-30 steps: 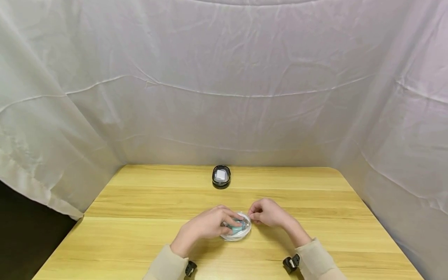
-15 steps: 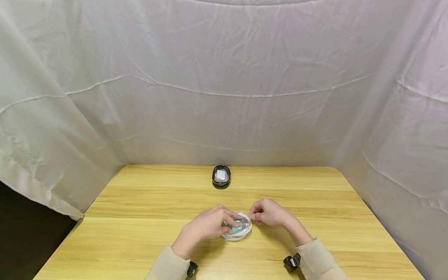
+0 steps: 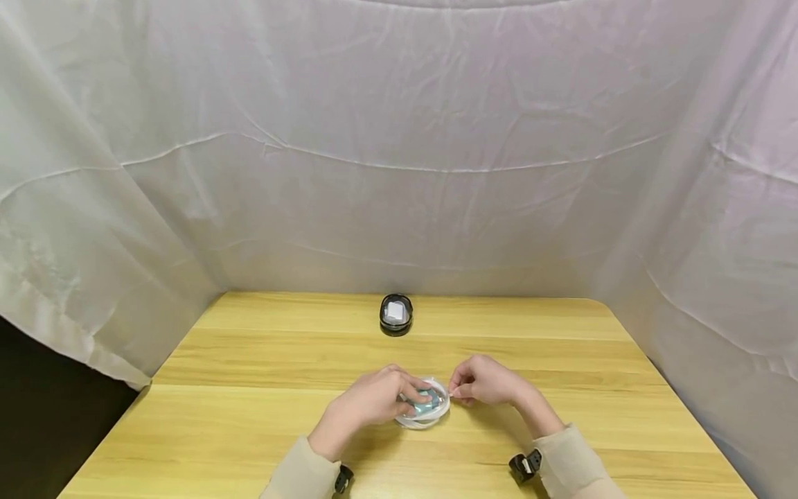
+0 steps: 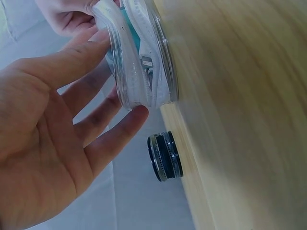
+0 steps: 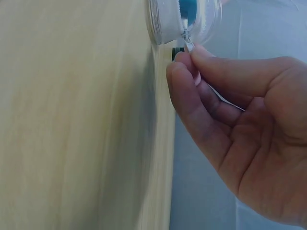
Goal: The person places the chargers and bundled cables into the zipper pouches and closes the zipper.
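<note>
Right grip (image 3: 489, 382) pinches a small zip pull (image 5: 190, 47) between thumb and fingertips, at 3 o'clock of a round clear case (image 4: 128, 76). Left grip (image 3: 373, 398) sits at 9 o'clock, fingers extended and spread over the case, touching it without curling round. The case rests on the wooden worktop (image 3: 262, 416), showing a teal item (image 3: 426, 400) and a small metal-tipped connector (image 4: 147, 62) inside. Well apart, towards 11 o'clock from it, stands a black-rimmed case (image 3: 395, 331) containing a white squarish piece (image 3: 395, 312). Pale cloth (image 3: 399, 215) hangs beyond at 12 o'clock.
</note>
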`<state>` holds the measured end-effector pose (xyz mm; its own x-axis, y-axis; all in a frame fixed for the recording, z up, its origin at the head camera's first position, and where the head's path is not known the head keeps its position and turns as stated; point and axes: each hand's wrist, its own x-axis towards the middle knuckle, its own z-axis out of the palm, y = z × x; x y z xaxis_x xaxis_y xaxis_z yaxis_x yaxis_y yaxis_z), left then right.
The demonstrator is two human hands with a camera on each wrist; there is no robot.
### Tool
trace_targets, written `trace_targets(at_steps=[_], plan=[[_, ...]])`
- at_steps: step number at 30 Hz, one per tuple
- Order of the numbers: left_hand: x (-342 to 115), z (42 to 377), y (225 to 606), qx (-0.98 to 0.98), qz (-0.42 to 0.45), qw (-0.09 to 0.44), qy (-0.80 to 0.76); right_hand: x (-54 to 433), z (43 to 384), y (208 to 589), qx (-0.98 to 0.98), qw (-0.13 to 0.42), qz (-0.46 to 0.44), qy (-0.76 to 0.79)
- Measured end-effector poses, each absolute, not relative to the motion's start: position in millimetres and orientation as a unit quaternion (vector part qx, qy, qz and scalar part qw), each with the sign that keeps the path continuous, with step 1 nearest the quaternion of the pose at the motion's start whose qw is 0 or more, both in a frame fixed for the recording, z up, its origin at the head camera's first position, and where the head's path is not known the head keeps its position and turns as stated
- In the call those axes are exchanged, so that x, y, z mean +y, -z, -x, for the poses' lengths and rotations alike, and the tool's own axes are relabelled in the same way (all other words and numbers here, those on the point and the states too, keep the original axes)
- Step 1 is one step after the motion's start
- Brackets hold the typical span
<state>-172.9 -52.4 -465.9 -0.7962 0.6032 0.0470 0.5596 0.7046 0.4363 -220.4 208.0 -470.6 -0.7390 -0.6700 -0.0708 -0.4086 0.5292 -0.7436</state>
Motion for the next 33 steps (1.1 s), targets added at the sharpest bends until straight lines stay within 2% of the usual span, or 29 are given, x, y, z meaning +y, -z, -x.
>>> trace_targets(at_steps=[13,23,27,33], plan=[[-58.0,175.5,464.7,0.91,-0.344,0.066,-0.223,201.9,219.0,474.2,0.873,0.152,0.29,0.36],[-59.0,174.5,458.8,0.908,-0.344,0.076,-0.228,192.2,218.0,479.3,0.895,0.1,0.241,0.363],[-56.1,176.3,460.5,0.899,-0.372,0.063,-0.224,190.1,218.3,481.4,0.895,0.087,0.232,0.371],[-51.9,176.7,465.1,0.892,-0.402,0.04,-0.203,189.0,218.5,483.7,0.884,0.102,0.235,0.392]])
